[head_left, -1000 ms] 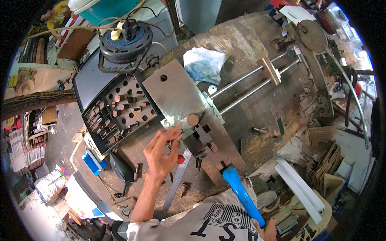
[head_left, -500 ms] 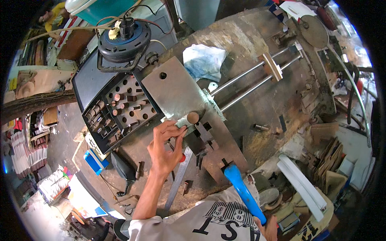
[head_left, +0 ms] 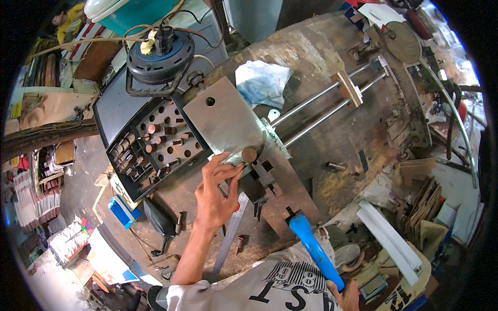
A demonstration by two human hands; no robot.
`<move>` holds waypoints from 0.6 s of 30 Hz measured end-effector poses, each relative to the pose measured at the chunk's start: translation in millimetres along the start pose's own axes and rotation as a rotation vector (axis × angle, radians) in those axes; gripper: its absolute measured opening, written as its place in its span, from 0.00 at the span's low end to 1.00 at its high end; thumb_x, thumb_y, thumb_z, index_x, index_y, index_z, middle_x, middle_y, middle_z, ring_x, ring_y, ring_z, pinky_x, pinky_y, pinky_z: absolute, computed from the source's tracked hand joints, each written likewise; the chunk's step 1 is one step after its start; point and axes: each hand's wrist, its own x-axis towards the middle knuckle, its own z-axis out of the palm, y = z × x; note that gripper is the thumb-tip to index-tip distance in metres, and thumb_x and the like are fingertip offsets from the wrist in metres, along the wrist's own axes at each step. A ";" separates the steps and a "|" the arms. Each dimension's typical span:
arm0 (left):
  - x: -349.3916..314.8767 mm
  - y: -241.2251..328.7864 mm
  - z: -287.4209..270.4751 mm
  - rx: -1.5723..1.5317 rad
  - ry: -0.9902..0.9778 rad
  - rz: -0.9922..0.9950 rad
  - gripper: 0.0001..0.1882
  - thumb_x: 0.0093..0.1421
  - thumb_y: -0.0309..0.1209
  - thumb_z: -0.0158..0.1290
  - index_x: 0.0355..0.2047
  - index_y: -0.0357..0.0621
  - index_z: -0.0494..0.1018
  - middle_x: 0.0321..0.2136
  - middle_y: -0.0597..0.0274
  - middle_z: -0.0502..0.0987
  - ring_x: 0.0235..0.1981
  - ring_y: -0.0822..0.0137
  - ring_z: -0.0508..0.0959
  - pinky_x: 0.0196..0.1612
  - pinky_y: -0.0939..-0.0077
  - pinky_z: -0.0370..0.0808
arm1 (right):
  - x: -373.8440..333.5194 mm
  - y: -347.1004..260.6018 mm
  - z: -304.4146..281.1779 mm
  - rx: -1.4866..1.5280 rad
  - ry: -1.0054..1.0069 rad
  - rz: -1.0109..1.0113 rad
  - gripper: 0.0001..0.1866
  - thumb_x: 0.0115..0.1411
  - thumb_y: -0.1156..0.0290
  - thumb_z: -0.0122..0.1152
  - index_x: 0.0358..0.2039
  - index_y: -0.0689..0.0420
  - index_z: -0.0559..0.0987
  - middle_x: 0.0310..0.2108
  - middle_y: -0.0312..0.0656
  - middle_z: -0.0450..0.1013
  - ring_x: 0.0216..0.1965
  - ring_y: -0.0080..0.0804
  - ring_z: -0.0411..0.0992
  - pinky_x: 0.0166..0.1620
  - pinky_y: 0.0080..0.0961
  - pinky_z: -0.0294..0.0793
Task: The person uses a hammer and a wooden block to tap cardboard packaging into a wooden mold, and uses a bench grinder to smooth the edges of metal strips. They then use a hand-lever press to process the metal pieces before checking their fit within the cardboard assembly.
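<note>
At the middle of the metal press plate [head_left: 220, 111], my left hand [head_left: 213, 194] has its thumb and fingers drawn together beside a round steel punch head [head_left: 249, 154]. What lies between the fingertips is too small to make out. A rectangular slot and several small steel blocks [head_left: 267, 184] are just right of the fingertips. My right hand [head_left: 347, 296], partly cut off at the lower edge, is closed around the end of a long blue lever handle [head_left: 314, 246]. The handle's upper end joins the plate's near end. Under my left wrist lies a steel ruler [head_left: 231, 230].
An open black case [head_left: 176, 136] of cylindrical punches stands left of the plate. Behind it sits a cable reel [head_left: 160, 59]. Two steel rods with a stop block [head_left: 350, 89] reach to the far right, beside a crumpled white cloth [head_left: 263, 83]. A loose metal cylinder [head_left: 335, 166] lies right.
My left hand has shifted slightly right, its fingertips nearer the round punch head. The right hand and the blue handle show no clear movement.
</note>
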 end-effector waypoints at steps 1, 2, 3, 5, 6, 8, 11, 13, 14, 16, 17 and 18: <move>1.0 1.3 0.2 -0.009 0.002 -0.024 0.27 0.53 0.15 0.62 0.51 0.32 0.64 0.40 0.51 0.82 0.37 0.63 0.83 0.43 0.71 0.79 | -1.6 13.8 10.6 -0.066 0.172 -0.073 0.33 0.52 0.44 0.71 0.34 0.68 0.78 0.29 0.57 0.73 0.35 0.56 0.72 0.41 0.48 0.70; 1.7 0.6 -1.0 -0.011 0.003 -0.021 0.27 0.53 0.15 0.62 0.51 0.32 0.64 0.40 0.51 0.82 0.37 0.63 0.83 0.43 0.71 0.79 | -0.1 11.7 8.4 -0.064 0.176 -0.073 0.33 0.52 0.44 0.71 0.34 0.68 0.78 0.29 0.57 0.73 0.35 0.56 0.72 0.41 0.48 0.70; 1.3 -1.0 -3.4 0.003 0.001 -0.026 0.26 0.52 0.15 0.63 0.50 0.32 0.65 0.40 0.51 0.81 0.37 0.63 0.84 0.43 0.71 0.79 | 1.7 9.4 5.5 -0.058 0.090 -0.038 0.33 0.52 0.44 0.71 0.35 0.68 0.78 0.29 0.58 0.73 0.36 0.57 0.72 0.41 0.48 0.70; -0.3 -5.1 -4.2 0.013 0.000 -0.032 0.26 0.52 0.15 0.63 0.50 0.32 0.65 0.40 0.52 0.81 0.36 0.62 0.84 0.43 0.71 0.79 | 4.5 3.1 0.4 -0.056 0.007 -0.001 0.33 0.52 0.44 0.71 0.35 0.68 0.78 0.29 0.58 0.72 0.37 0.57 0.72 0.42 0.49 0.70; -2.6 -9.2 -2.1 -0.010 0.049 -0.013 0.26 0.52 0.15 0.63 0.50 0.33 0.66 0.40 0.52 0.81 0.36 0.62 0.84 0.43 0.71 0.79 | 5.6 0.4 -1.7 -0.050 -0.028 0.007 0.33 0.52 0.44 0.71 0.35 0.69 0.78 0.29 0.59 0.73 0.38 0.56 0.72 0.43 0.48 0.70; -3.6 -9.7 -0.6 -0.035 0.100 0.007 0.25 0.52 0.15 0.63 0.49 0.33 0.67 0.40 0.52 0.81 0.36 0.62 0.84 0.43 0.71 0.79 | 6.9 -8.1 -7.9 -0.045 -0.062 0.015 0.33 0.52 0.45 0.70 0.36 0.69 0.79 0.29 0.59 0.73 0.39 0.56 0.72 0.43 0.48 0.70; -2.2 -4.9 -1.0 0.084 0.066 0.080 0.24 0.53 0.15 0.62 0.49 0.33 0.66 0.38 0.53 0.81 0.36 0.62 0.84 0.42 0.71 0.79 | 0.7 -24.6 -16.1 -0.017 -0.127 0.115 0.35 0.52 0.45 0.71 0.40 0.69 0.78 0.33 0.61 0.73 0.41 0.57 0.72 0.45 0.48 0.70; -3.0 -9.2 0.0 0.002 0.020 0.033 0.25 0.53 0.16 0.62 0.48 0.37 0.63 0.47 0.53 0.77 0.40 0.63 0.83 0.43 0.70 0.80 | -4.6 -30.3 -14.0 -0.091 -0.007 0.016 0.38 0.56 0.42 0.64 0.48 0.68 0.74 0.40 0.62 0.72 0.43 0.59 0.71 0.49 0.47 0.69; -4.2 -11.3 0.7 0.002 0.022 0.035 0.25 0.53 0.16 0.62 0.48 0.37 0.63 0.47 0.53 0.77 0.40 0.63 0.83 0.43 0.70 0.80 | -3.5 -29.7 -14.8 -0.091 -0.004 0.014 0.38 0.56 0.42 0.64 0.48 0.68 0.74 0.40 0.62 0.72 0.43 0.59 0.71 0.49 0.47 0.69; -6.9 -14.6 -0.9 0.025 0.016 0.042 0.26 0.53 0.16 0.62 0.49 0.35 0.62 0.47 0.52 0.77 0.40 0.63 0.84 0.43 0.70 0.80 | -1.2 -28.1 -15.5 -0.080 -0.035 0.101 0.40 0.52 0.42 0.69 0.47 0.70 0.74 0.41 0.64 0.71 0.43 0.60 0.71 0.47 0.49 0.69; -5.2 -10.4 0.4 0.021 0.012 0.042 0.26 0.53 0.16 0.62 0.49 0.35 0.62 0.47 0.52 0.77 0.40 0.63 0.84 0.43 0.70 0.80 | -3.4 -26.9 -14.1 -0.074 -0.051 0.152 0.41 0.51 0.42 0.71 0.46 0.71 0.74 0.41 0.65 0.70 0.43 0.61 0.71 0.47 0.49 0.70; -1.1 -2.6 2.1 0.002 0.028 0.013 0.24 0.53 0.16 0.62 0.48 0.35 0.63 0.41 0.54 0.79 0.38 0.64 0.84 0.43 0.71 0.80 | -4.0 -21.9 -11.6 -0.073 -0.050 0.157 0.41 0.51 0.42 0.71 0.46 0.71 0.74 0.41 0.65 0.70 0.43 0.61 0.71 0.47 0.49 0.70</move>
